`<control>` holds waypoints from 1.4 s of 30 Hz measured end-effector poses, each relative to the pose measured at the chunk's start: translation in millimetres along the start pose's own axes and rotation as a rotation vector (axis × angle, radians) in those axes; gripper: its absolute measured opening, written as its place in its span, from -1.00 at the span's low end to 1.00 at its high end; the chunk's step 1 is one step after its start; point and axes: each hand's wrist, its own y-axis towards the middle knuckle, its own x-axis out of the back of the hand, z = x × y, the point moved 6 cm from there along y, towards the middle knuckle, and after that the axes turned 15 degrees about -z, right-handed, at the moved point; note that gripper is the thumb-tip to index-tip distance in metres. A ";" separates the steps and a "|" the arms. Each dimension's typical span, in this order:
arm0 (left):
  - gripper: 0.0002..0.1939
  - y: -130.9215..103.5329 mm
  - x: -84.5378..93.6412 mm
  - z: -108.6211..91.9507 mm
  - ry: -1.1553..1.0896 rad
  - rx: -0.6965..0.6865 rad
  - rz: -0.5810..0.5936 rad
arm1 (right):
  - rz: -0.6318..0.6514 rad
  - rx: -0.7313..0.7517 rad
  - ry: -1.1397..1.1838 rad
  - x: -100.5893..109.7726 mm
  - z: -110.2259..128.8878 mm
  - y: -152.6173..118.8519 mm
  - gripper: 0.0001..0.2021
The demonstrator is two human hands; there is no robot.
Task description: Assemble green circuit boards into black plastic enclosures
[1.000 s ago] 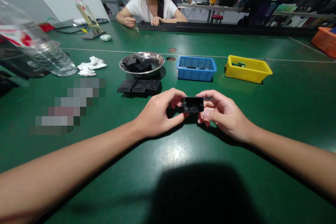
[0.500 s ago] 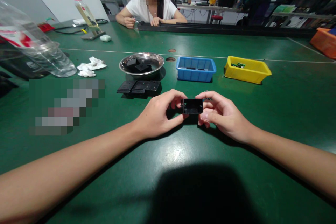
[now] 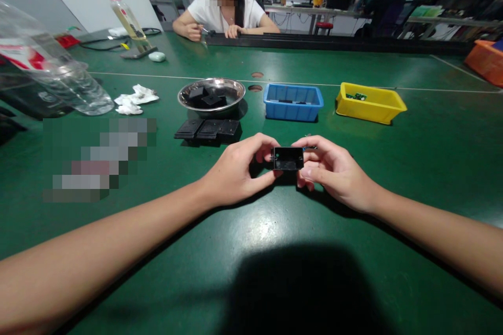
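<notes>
A small black plastic box [image 3: 288, 159], its hollow side turned toward me, is held between both hands just over the green table. My left hand [image 3: 247, 170] pinches its left end with the thumb low and the fingers above. At the right end, my right hand [image 3: 332, 174] grips it the same way, its other fingers curled behind. Something thin and dark, like a small tool or wires, pokes out by the right index finger; its kind is unclear. Beyond my left hand lie flat black plastic covers [image 3: 207, 130] in a row.
A steel bowl [image 3: 212, 110] holds black boxes. A blue bin [image 3: 293, 110] has dark parts, a yellow bin [image 3: 371, 107] green circuit boards. Crumpled tissue [image 3: 136, 98] and a large plastic bottle [image 3: 84, 89] are at left. Across the table sits a person [image 3: 228, 10] behind a long black bar [image 3: 338, 43].
Both hands keep their hold on the black box, which is tilted very slightly, so its inside catches more light. Across the table, the person's hand has shifted a little.
</notes>
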 end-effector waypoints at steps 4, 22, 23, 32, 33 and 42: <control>-0.74 0.1 -0.6 -0.6 -0.009 -0.015 0.001 | 0.005 -0.004 0.001 0.2 0.2 -0.6 -0.61; -0.75 0.3 -1.0 -1.8 -0.010 -0.011 0.007 | 0.009 -0.012 -0.011 0.3 0.6 -1.1 -0.63; -0.75 0.3 -1.1 -1.5 -0.007 -0.006 0.010 | 0.009 -0.012 -0.011 0.4 0.6 -1.1 -0.63; -0.73 1.7 -1.0 -1.3 0.006 -0.027 0.048 | -0.007 -0.018 0.008 -0.5 -1.3 0.7 -0.67; -0.72 1.6 -1.4 -0.9 0.006 -0.029 0.057 | -0.015 -0.014 0.010 -0.6 -0.9 0.8 -0.67; -0.67 0.9 -3.3 2.6 -0.069 0.024 0.115 | -0.064 -0.012 -0.066 -0.9 5.8 -2.4 -0.43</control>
